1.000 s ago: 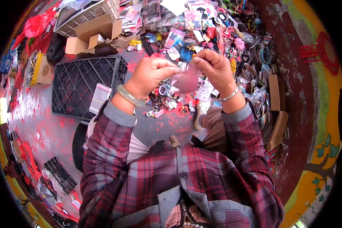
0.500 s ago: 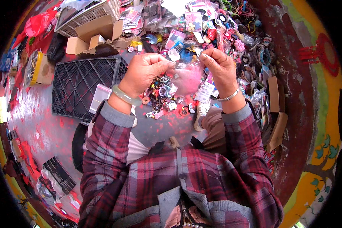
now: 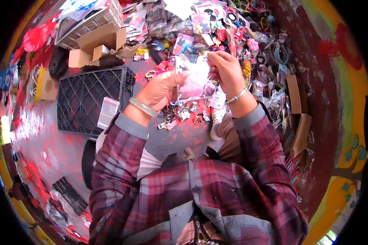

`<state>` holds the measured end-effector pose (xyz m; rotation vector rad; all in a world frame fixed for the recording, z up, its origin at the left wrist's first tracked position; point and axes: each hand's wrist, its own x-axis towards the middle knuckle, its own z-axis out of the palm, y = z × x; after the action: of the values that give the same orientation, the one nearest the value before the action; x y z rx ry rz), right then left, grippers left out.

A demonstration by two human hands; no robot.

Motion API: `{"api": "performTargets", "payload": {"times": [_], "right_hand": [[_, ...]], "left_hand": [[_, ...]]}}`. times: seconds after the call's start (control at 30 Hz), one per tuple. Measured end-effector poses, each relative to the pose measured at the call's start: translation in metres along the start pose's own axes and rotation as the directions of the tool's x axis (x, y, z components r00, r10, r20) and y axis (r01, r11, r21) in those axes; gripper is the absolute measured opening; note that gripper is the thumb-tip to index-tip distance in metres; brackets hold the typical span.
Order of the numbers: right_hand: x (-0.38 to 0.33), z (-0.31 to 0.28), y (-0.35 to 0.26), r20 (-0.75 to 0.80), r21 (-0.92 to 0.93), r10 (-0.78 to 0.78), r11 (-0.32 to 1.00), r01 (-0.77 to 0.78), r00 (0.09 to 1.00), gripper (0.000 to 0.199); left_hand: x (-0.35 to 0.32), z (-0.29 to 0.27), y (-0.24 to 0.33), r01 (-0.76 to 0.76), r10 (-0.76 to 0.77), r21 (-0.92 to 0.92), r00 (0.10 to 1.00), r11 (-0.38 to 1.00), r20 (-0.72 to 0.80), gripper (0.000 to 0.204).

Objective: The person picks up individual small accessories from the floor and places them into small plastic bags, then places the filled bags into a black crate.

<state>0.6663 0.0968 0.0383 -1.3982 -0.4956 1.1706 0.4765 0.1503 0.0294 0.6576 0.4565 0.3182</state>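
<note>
Between my hands is a clear plastic bag [image 3: 192,87] with something soft, pink and white inside; glare hides its exact kind. My left hand [image 3: 162,87] is closed on the bag's left side, thumb on top. At the upper right corner, my right hand [image 3: 227,71] pinches the bag between thumb and fingers. Below it on the floor lies a pile of small hair ties and trinkets [image 3: 184,114], partly covered by the bag and my left hand. A white printed card [image 3: 218,99] shows beside my right wrist.
A black plastic crate [image 3: 90,98] lies to the left, with a small clear box [image 3: 108,112] on its edge. Behind it stand an open cardboard box [image 3: 100,41] and a pale basket [image 3: 90,24]. Heaped packaged accessories [image 3: 200,22] spread ahead and right, beside cardboard flaps [image 3: 300,134].
My left hand has turned and slid lower along the bag's side. My right hand has shifted slightly left and down, and the bag now faces up flatter and brighter.
</note>
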Motion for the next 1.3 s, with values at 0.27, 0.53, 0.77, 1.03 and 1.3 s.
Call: {"api": "performTargets", "payload": {"times": [0.27, 0.53, 0.77, 1.03, 1.3], "right_hand": [[-0.009, 0.005, -0.005, 0.032, 0.061, -0.041, 0.997, 0.039, 0.999, 0.025], [-0.014, 0.007, -0.003, 0.216, -0.010, -0.135, 0.990, 0.140, 0.967, 0.033], [-0.015, 0.011, -0.003, 0.266, -0.085, -0.092, 0.989, 0.118, 0.960, 0.031], [-0.026, 0.011, -0.015, 0.393, -0.078, -0.075, 0.990, 0.114, 0.916, 0.032], [-0.016, 0.009, 0.001, 0.412, -0.249, -0.119, 0.939, 0.237, 0.904, 0.023]], "left_hand": [[0.006, -0.006, -0.007, 0.046, -0.050, -0.180, 0.999, 0.983, -0.018, 0.029], [-0.002, -0.010, 0.004, -0.205, 0.272, -0.392, 0.954, 0.897, 0.124, 0.042], [-0.010, -0.013, 0.010, -0.236, 0.373, -0.493, 0.906, 0.837, 0.200, 0.044], [0.004, -0.005, 0.009, -0.467, 0.435, -0.153, 0.877, 0.871, -0.203, 0.030], [0.005, -0.004, 0.012, -0.390, 0.365, -0.228, 0.920, 0.892, -0.144, 0.039]]}}
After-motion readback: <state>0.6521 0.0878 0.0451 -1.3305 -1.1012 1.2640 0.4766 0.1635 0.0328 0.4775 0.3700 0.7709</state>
